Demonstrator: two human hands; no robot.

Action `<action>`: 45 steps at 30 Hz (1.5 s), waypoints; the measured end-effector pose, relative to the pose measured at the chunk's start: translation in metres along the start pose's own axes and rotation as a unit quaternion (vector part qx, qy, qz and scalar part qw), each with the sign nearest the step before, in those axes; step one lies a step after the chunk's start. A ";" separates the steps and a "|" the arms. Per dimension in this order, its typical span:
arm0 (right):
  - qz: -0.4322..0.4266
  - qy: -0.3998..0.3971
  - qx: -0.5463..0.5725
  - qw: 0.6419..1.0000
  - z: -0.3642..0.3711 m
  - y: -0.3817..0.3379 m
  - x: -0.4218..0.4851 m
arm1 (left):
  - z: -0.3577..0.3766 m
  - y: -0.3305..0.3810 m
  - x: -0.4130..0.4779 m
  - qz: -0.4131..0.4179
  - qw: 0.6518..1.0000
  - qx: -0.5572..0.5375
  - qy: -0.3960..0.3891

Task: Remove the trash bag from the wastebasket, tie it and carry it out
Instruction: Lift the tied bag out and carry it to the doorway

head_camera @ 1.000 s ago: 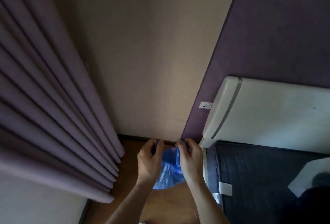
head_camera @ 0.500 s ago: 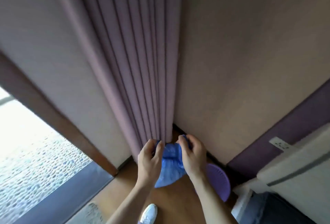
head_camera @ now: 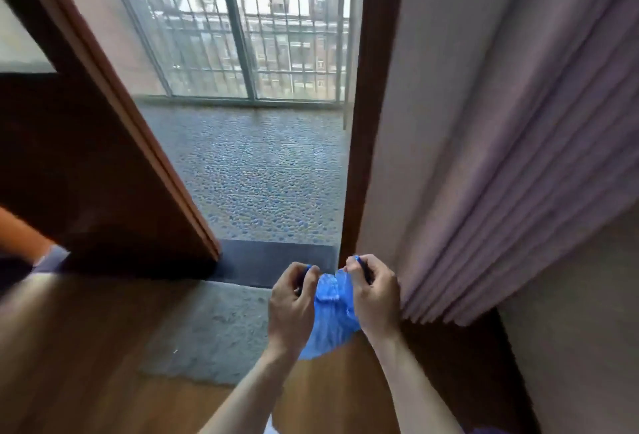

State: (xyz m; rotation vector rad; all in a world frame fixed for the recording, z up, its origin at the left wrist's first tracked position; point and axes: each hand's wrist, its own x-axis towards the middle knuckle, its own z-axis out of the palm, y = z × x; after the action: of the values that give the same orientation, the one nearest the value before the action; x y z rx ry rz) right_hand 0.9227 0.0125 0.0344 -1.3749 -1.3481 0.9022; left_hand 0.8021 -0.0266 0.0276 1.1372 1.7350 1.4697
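Note:
A small blue plastic trash bag [head_camera: 331,316] hangs in the air in front of me, low in the middle of the view. My left hand [head_camera: 292,305] pinches one gathered end of the bag's top. My right hand [head_camera: 375,299] pinches the other end, a hand's width to the right. The bag's body sags between and below both hands. The wastebasket is out of view.
An open brown wooden door [head_camera: 103,164] stands at the left. Ahead is the doorway onto a pebble-floored balcony [head_camera: 266,174] with a barred window [head_camera: 256,36]. A grey mat [head_camera: 211,326] lies on the wood floor. Mauve curtains [head_camera: 518,164] hang at the right.
The view has swung left from the wall and bed, past the curtain, to the open balcony doorway. Both hands keep the same grip on the bag's top.

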 end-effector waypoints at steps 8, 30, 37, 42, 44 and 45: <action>-0.032 -0.190 0.013 0.981 0.147 -0.030 -0.044 | -0.155 -0.041 0.003 -0.030 0.982 0.006 0.188; -0.128 -0.496 0.005 0.859 0.503 -0.141 -0.243 | -0.539 -0.151 -0.040 -0.103 0.856 -0.035 0.505; -0.141 -0.560 0.002 0.817 0.603 -0.163 -0.273 | -0.611 -0.180 -0.027 -0.127 0.814 -0.029 0.567; -0.127 -0.600 0.011 0.790 0.696 -0.186 -0.276 | -0.678 -0.197 0.017 -0.113 0.797 -0.009 0.593; -0.142 -0.606 0.017 0.782 0.740 -0.197 -0.273 | -0.707 -0.202 0.041 -0.114 0.789 0.004 0.603; -0.150 -0.610 0.020 0.778 0.762 -0.204 -0.271 | -0.721 -0.204 0.053 -0.119 0.785 0.008 0.608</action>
State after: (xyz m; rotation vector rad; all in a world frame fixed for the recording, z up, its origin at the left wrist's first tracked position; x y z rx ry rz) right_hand 0.1089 -0.1671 0.0054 -0.3548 -2.3699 1.6803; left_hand 0.1127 -0.3223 -0.0108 -0.2528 2.5121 2.1958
